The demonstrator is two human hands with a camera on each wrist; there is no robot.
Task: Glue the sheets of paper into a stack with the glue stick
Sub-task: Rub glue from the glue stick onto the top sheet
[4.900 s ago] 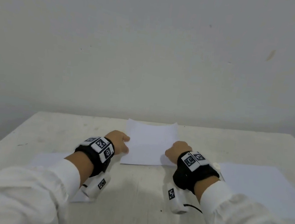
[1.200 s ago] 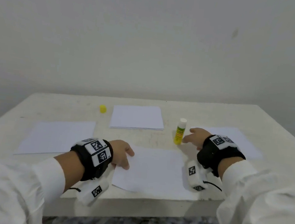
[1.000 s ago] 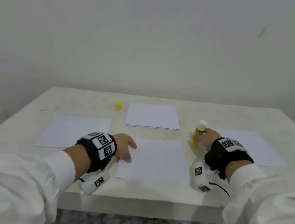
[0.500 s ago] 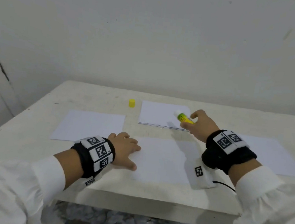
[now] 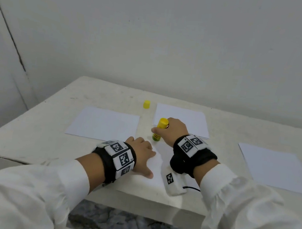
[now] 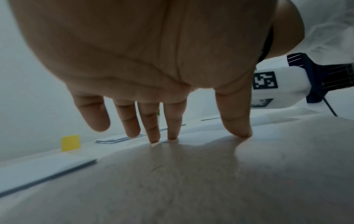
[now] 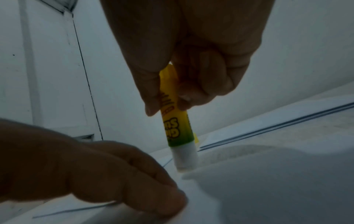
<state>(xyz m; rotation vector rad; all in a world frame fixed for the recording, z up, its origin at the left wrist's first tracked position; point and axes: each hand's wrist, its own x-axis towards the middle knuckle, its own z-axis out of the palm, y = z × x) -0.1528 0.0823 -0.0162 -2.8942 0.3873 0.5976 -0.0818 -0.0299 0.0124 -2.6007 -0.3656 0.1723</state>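
Note:
My right hand [image 5: 172,131] grips the yellow-green glue stick [image 5: 159,129] and holds it inverted, white tip [image 7: 184,159] down on the far left corner of the near sheet [image 5: 156,169]. My left hand [image 5: 141,155] lies flat on that sheet's left edge, fingers [image 6: 153,125] straight and pressing the paper down. The stick's yellow cap [image 5: 146,104] stands off the stick at the back of the table. A stack of sheets [image 5: 183,118] lies behind my right hand. Single sheets lie at the left [image 5: 104,124] and at the right [image 5: 275,168].
The white table [image 5: 30,138] ends at its front edge just under my wrists, with a dark marbled floor [image 5: 124,224] below. A plain wall [image 5: 155,39] rises behind the table. A door frame [image 5: 9,41] stands at the left.
My right hand picked up the glue stick from its place right of the sheet, turned it over and brought it down to the sheet's far left corner. My left hand flattened on the paper.

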